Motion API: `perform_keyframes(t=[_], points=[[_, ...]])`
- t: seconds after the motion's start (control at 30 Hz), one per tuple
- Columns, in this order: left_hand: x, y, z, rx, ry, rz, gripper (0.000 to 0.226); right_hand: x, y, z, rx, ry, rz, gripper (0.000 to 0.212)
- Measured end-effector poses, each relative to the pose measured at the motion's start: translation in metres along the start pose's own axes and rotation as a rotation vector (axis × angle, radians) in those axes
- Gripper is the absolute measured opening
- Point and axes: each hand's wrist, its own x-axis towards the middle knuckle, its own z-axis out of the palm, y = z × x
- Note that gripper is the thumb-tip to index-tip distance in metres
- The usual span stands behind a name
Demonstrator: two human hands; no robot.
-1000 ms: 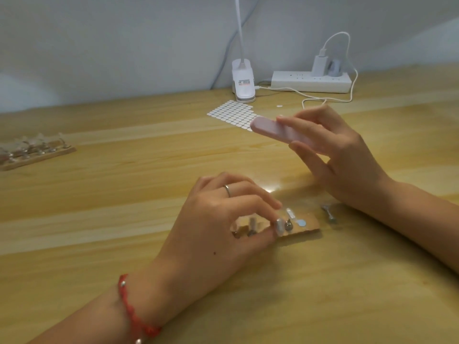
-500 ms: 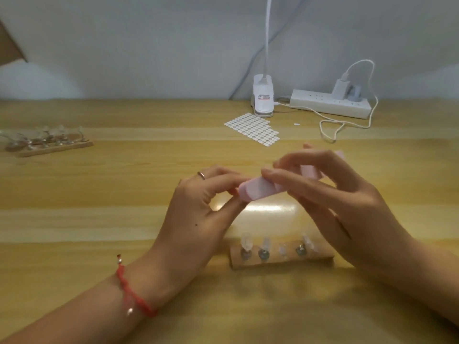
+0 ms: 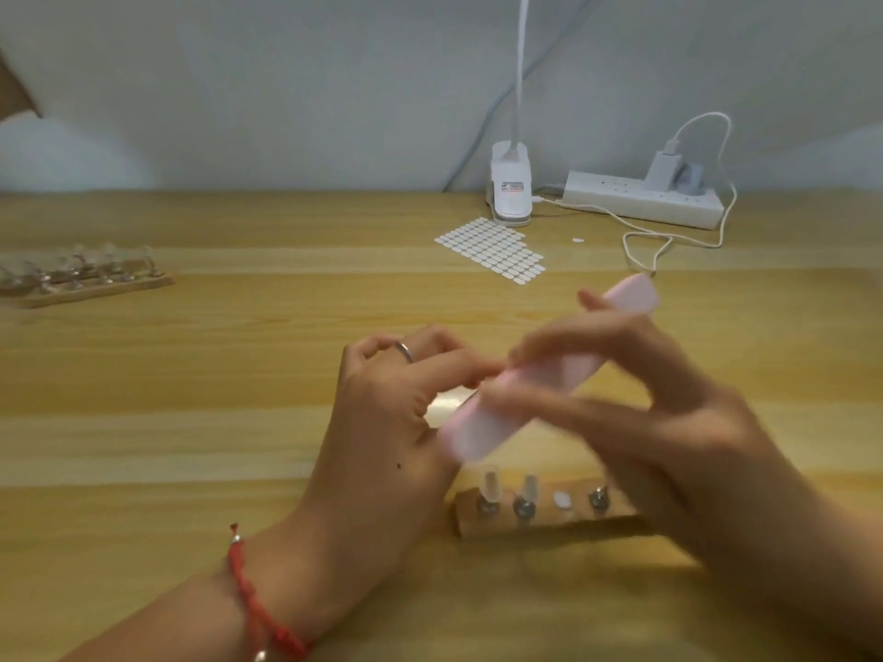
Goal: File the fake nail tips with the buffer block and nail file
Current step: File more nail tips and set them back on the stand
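Head view: we are gripping the pink buffer block in our right hand, slanting it from 7 to 1 o'clock at centre. Our left hand is pinching at the block's lower end, but we cannot tell what it is holding. At 6 o'clock the wooden stand is carrying two nail tips, which are seemingly waiting to be buffed.
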Motion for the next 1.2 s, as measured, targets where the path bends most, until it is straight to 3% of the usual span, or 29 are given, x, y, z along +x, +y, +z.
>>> perform_keyframes(t=[0.1,0.23,0.37,0.53,0.6,0.8,0.9,1.03,1.2], points=[[0.000,0.000,0.001,0.028,0.015,-0.005,0.005,0.004,0.010,-0.005,0.021,0.037,0.121,0.037],[-0.004,0.002,0.006,0.023,-0.024,0.024,0.014,0.001,-0.001,0.002,0.060,0.045,0.077,0.040],[-0.003,0.001,0.004,-0.015,-0.008,-0.020,0.009,0.003,0.020,-0.010,0.000,0.136,0.251,0.044],[-0.002,-0.003,0.005,-0.019,-0.006,-0.024,0.018,-0.002,0.000,0.004,0.019,-0.002,0.066,0.042],[-0.002,-0.005,0.005,-0.027,0.006,-0.048,0.008,0.001,0.007,0.000,0.014,0.015,0.116,0.039],[0.001,-0.002,0.002,-0.060,0.018,-0.052,0.015,0.000,0.001,0.004,0.025,-0.008,0.060,0.040],[0.002,-0.002,0.002,-0.053,0.027,-0.072,0.011,0.002,0.010,-0.002,0.060,0.026,0.155,0.037],[0.002,-0.003,0.002,-0.071,0.022,-0.070,0.013,0.000,0.001,0.007,0.074,-0.003,0.075,0.046],[0.002,0.000,0.001,-0.088,0.019,-0.092,0.009,0.001,0.010,0.002,0.103,0.008,0.158,0.036]])
